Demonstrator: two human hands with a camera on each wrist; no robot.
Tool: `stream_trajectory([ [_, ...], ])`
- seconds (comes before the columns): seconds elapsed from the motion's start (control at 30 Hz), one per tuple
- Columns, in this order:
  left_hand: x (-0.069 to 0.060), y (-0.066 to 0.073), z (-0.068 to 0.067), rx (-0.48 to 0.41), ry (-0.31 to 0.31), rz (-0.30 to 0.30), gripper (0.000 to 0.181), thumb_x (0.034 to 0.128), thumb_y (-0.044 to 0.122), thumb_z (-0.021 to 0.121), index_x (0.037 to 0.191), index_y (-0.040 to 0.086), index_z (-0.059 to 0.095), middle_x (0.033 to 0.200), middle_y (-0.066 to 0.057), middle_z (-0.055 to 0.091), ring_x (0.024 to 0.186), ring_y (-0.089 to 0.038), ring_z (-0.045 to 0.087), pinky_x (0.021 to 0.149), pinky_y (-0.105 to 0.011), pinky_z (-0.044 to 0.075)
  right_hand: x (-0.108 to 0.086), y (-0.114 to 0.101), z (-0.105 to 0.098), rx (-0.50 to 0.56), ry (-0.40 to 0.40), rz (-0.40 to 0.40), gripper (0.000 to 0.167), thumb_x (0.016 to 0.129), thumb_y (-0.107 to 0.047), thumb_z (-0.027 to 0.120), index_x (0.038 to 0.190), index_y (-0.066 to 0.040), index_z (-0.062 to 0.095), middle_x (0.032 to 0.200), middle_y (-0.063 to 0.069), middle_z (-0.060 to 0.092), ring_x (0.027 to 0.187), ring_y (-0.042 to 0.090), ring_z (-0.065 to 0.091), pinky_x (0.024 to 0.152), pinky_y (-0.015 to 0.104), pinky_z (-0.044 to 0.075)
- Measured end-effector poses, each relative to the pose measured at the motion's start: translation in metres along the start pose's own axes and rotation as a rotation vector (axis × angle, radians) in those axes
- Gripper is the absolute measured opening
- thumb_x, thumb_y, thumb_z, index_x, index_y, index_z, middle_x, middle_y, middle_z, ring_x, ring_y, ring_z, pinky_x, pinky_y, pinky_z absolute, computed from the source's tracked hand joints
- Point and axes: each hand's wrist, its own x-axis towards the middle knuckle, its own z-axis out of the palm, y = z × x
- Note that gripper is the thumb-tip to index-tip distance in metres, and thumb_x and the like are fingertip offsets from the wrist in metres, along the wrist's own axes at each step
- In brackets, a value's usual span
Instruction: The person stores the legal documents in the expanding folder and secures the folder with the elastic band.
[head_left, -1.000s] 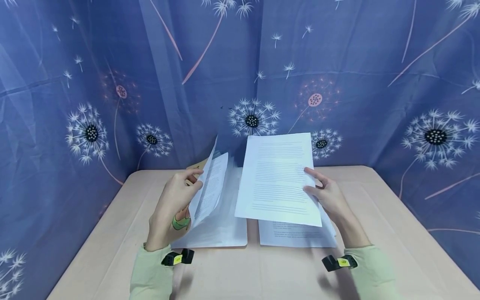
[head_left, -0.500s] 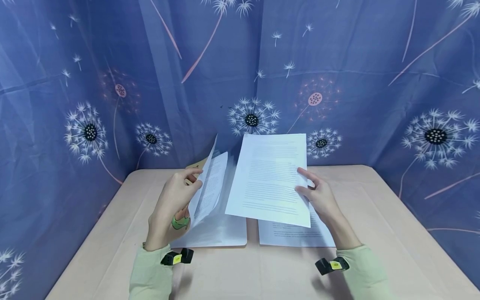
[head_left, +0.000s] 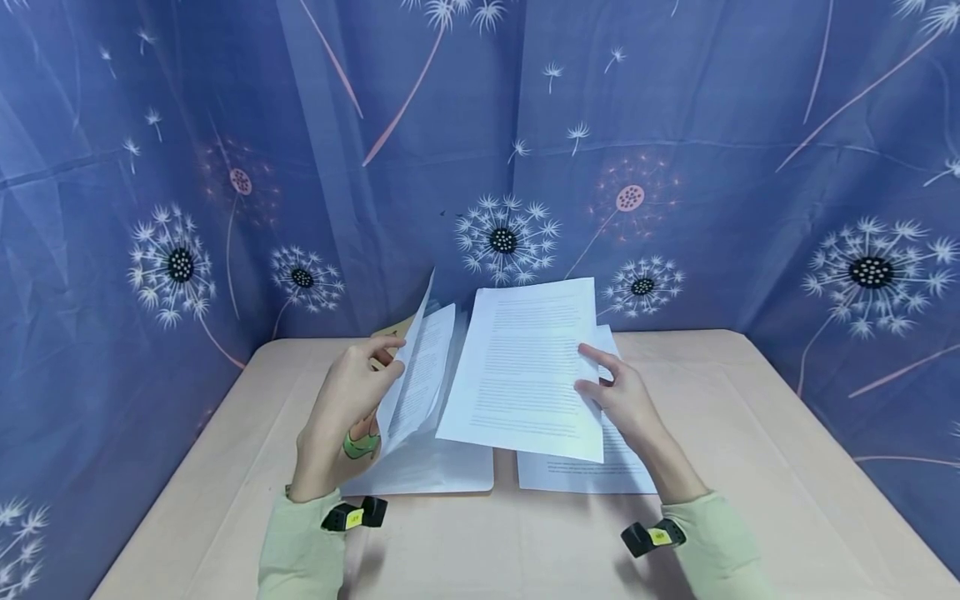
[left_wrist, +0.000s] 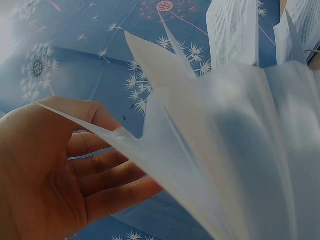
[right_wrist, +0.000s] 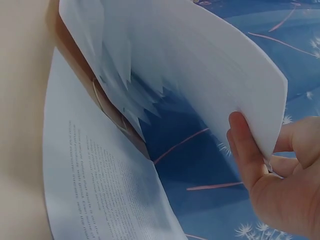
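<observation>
My left hand (head_left: 348, 396) pinches the edge of a raised plastic sleeve (left_wrist: 165, 187) of an open folder (head_left: 457, 471). The folder has several clear sleeves, a printed page (head_left: 423, 367) shows inside, and a cartoon cover (head_left: 362, 446) peeks out by the wrist. My right hand (head_left: 626, 404) pinches printed paper (head_left: 521, 367) by its right edge, thumb on one face, fingers on the other. The paper hangs tilted above the table, its left side in front of the folder's sleeves. Whether it is one sheet or more, I cannot tell.
More printed paper (head_left: 630, 462) lies on the table right of the folder, partly covered by the held paper. A pale tablecloth (head_left: 780, 467) covers the table. Blue dandelion-patterned curtains (head_left: 420, 192) hang behind and at both sides.
My right hand has carried the printed paper leftward toward the folder and slightly lower, uncovering more of the paper on the table. The left hand and the raised sleeve have hardly moved.
</observation>
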Motion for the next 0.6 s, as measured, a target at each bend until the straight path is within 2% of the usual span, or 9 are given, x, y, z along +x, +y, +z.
stream_trajectory([
  [0.1, 0.0, 0.001, 0.0, 0.001, 0.004, -0.001, 0.043, 0.0931, 0.024, 0.054, 0.134, 0.016, 0.063, 0.102, -0.007, 0.065, 0.066, -0.019, 0.056, 0.056, -0.033, 0.044, -0.001, 0.0, 0.002, -0.017, 0.001, -0.001, 0.062, 0.094, -0.009, 0.063, 0.152, -0.013, 0.042, 0.162, 0.007, 0.029, 0.144, 0.041, 0.035, 0.102, 0.035, 0.046],
  [0.17, 0.0, 0.001, 0.0, 0.0, 0.003, -0.005, 0.043, 0.0933, 0.024, 0.054, 0.134, 0.016, 0.063, 0.102, -0.007, 0.065, 0.065, -0.019, 0.055, 0.056, -0.033, 0.044, -0.001, -0.001, 0.005, -0.023, -0.005, -0.002, 0.062, 0.094, -0.01, 0.063, 0.152, -0.013, 0.042, 0.162, 0.008, 0.029, 0.143, 0.042, 0.035, 0.104, 0.041, 0.044],
  [0.23, 0.0, 0.001, 0.0, 0.0, -0.004, -0.007, 0.043, 0.0938, 0.024, 0.053, 0.135, 0.017, 0.062, 0.103, -0.007, 0.065, 0.063, -0.019, 0.055, 0.056, -0.033, 0.044, 0.0, -0.001, 0.008, -0.023, -0.019, 0.01, 0.062, 0.094, -0.01, 0.063, 0.152, -0.013, 0.042, 0.163, 0.01, 0.027, 0.142, 0.044, 0.037, 0.1, 0.039, 0.047],
  [0.3, 0.001, 0.001, 0.001, -0.005, -0.011, -0.005, 0.043, 0.0941, 0.024, 0.052, 0.135, 0.018, 0.062, 0.104, -0.007, 0.066, 0.061, -0.019, 0.055, 0.055, -0.033, 0.044, 0.0, -0.002, 0.011, -0.023, -0.03, 0.02, 0.062, 0.094, -0.01, 0.063, 0.152, -0.014, 0.042, 0.163, 0.011, 0.027, 0.141, 0.044, 0.038, 0.095, 0.032, 0.048],
  [0.37, 0.001, 0.001, 0.001, -0.008, -0.017, -0.004, 0.043, 0.0942, 0.024, 0.052, 0.136, 0.019, 0.062, 0.105, -0.007, 0.066, 0.06, -0.019, 0.055, 0.055, -0.033, 0.044, 0.001, -0.001, 0.014, -0.028, -0.043, 0.03, 0.061, 0.094, -0.01, 0.063, 0.152, -0.014, 0.042, 0.163, 0.011, 0.026, 0.14, 0.044, 0.04, 0.086, 0.028, 0.049],
  [0.47, 0.001, 0.001, 0.001, -0.007, -0.012, -0.006, 0.043, 0.0937, 0.024, 0.052, 0.135, 0.019, 0.062, 0.106, -0.007, 0.065, 0.063, -0.018, 0.056, 0.056, -0.033, 0.045, 0.004, -0.003, 0.016, -0.041, -0.056, 0.022, 0.061, 0.095, -0.012, 0.062, 0.152, -0.016, 0.043, 0.163, 0.01, 0.026, 0.14, 0.044, 0.04, 0.087, 0.027, 0.048],
  [0.53, 0.001, 0.001, 0.001, -0.004, -0.006, -0.009, 0.043, 0.0934, 0.024, 0.052, 0.135, 0.019, 0.062, 0.105, -0.007, 0.066, 0.064, -0.018, 0.057, 0.057, -0.033, 0.045, 0.005, -0.005, 0.018, -0.043, -0.069, 0.012, 0.061, 0.095, -0.012, 0.062, 0.152, -0.017, 0.043, 0.164, 0.01, 0.025, 0.14, 0.044, 0.04, 0.088, 0.033, 0.049],
  [0.6, 0.0, 0.001, 0.0, 0.001, -0.003, -0.009, 0.043, 0.0934, 0.024, 0.051, 0.135, 0.019, 0.062, 0.106, -0.007, 0.066, 0.064, -0.018, 0.057, 0.056, -0.033, 0.045, 0.007, -0.008, 0.019, -0.054, -0.075, 0.003, 0.06, 0.095, -0.013, 0.062, 0.152, -0.018, 0.043, 0.163, 0.009, 0.026, 0.141, 0.044, 0.038, 0.094, 0.038, 0.048],
])
